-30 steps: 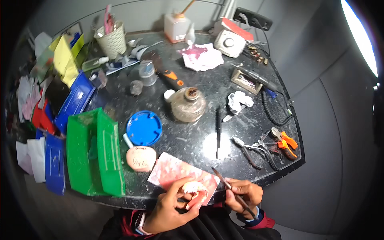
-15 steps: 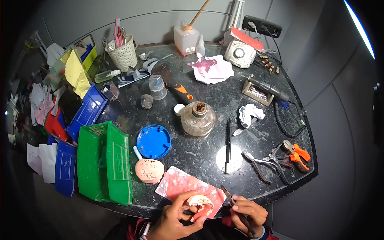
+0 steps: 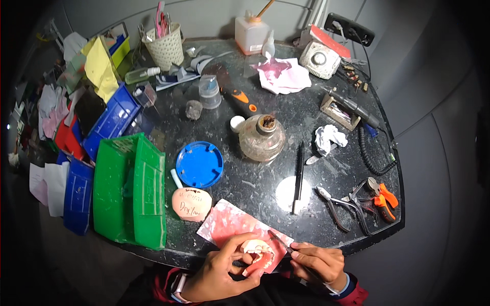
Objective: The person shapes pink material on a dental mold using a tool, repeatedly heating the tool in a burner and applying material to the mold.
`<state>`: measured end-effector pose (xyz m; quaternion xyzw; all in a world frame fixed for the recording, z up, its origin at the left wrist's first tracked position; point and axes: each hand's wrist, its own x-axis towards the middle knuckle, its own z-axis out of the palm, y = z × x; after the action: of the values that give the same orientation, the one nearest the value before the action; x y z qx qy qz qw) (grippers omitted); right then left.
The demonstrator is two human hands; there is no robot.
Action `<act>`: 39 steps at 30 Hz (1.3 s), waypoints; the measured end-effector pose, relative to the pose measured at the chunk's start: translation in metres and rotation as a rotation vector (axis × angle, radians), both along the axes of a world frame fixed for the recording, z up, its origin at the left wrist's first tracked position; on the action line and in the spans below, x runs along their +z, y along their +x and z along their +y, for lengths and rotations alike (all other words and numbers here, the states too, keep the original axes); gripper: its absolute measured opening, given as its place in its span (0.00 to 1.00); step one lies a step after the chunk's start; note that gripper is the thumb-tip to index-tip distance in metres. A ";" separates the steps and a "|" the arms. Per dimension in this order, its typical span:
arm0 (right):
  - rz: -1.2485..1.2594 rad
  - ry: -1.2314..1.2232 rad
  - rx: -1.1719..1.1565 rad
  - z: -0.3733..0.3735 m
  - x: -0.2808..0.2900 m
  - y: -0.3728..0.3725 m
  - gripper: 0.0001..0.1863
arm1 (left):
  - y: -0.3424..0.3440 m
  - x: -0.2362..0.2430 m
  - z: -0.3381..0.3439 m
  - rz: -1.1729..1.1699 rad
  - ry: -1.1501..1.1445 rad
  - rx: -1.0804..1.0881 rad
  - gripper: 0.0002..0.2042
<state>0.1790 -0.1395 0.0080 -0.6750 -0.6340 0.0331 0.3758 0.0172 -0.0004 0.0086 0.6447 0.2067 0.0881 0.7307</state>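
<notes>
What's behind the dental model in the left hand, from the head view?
A pink-smeared sheet shows past the dental model, above and to its right. Whatever lies directly behind the model and the left hand is covered.

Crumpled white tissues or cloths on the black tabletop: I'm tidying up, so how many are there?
2: a spread-out, pink-stained one near the back, left of the white boxy knobbed device; a smaller bunched one at right, nearer the person. Others may be hidden.

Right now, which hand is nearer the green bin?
Left. The left hand, holding the dental model, is to the right of the green bin and lower in the picture; the right hand, holding a slim tool, is farther right.
</notes>
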 end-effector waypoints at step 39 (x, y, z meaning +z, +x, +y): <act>-0.054 0.193 -0.076 -0.011 -0.005 -0.001 0.09 | 0.010 0.008 0.002 0.098 -0.053 -0.017 0.31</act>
<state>0.1782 -0.1509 0.0027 -0.6601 -0.6180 -0.0606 0.4227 0.0274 0.0017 0.0163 0.6303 0.2392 0.0446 0.7372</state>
